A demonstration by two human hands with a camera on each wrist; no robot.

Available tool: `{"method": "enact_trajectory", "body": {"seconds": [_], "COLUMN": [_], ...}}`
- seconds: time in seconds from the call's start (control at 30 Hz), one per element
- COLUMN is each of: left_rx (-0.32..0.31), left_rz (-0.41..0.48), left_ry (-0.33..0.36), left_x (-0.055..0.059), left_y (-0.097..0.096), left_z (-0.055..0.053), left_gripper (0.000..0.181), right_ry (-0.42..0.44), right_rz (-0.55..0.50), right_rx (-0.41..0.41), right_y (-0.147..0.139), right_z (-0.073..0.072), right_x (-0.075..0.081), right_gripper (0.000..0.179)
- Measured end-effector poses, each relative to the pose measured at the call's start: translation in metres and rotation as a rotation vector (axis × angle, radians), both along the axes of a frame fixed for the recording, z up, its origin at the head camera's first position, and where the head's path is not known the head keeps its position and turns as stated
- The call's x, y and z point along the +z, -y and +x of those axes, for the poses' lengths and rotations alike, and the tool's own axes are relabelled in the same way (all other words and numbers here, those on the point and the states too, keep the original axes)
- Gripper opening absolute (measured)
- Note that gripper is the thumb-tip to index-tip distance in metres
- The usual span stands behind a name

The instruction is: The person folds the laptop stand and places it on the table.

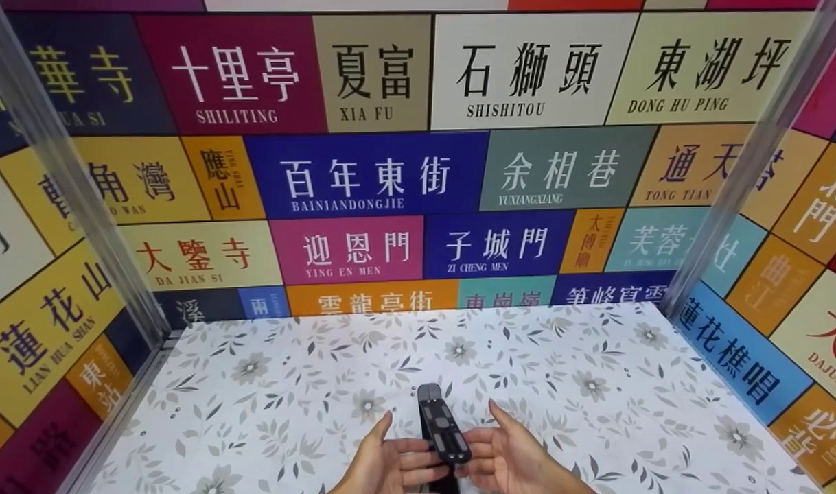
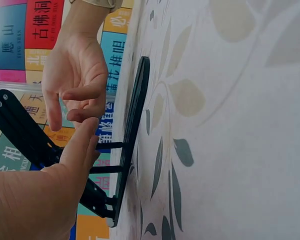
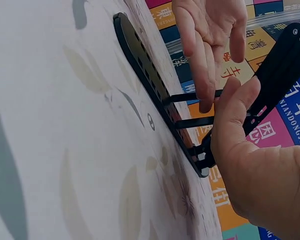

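A black folding stand stands on the patterned cloth near the front, its long base flat on the cloth and its upper plate raised at a slant. Thin struts join the two parts. My left hand is at the stand's left side, fingers fairly straight and fingertips right at its edge. On the opposite side my right hand faces it, palm inward, thumb up, fingers loosely bent. Neither hand curls round the stand. In both wrist views the near thumb overlaps the struts.
White cloth with grey flowers and leaves covers the tabletop. Colourful panels with Chinese lettering rise behind and at both sides. Clear upright strips run along the corners at left and right.
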State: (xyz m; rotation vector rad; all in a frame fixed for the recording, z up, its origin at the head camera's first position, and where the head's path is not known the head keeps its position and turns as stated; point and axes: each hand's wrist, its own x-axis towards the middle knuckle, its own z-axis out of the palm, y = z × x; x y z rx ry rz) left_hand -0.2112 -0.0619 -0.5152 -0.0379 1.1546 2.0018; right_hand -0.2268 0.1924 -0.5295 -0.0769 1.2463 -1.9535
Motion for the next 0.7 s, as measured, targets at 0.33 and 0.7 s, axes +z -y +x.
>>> {"method": "enact_trajectory", "body": {"seconds": [0.33, 0.7], "left_rx": [0.076, 0.243], "left_rz": [-0.013, -0.041], "left_ry": [0.057, -0.057], "left_x": [0.005, 0.007], "left_y": [-0.005, -0.018], "left_z": [-0.004, -0.016], "left_gripper": [0.095, 0.082], "right_ry": [0.012, -0.011], "right_rz": [-0.025, 0.057], "right_rx": [0.012, -0.106], "right_y": [-0.001, 0.013], "right_z": [-0.006, -0.020], "right_x": [0.002, 0.008], "right_gripper": [0.083, 0.062]}}
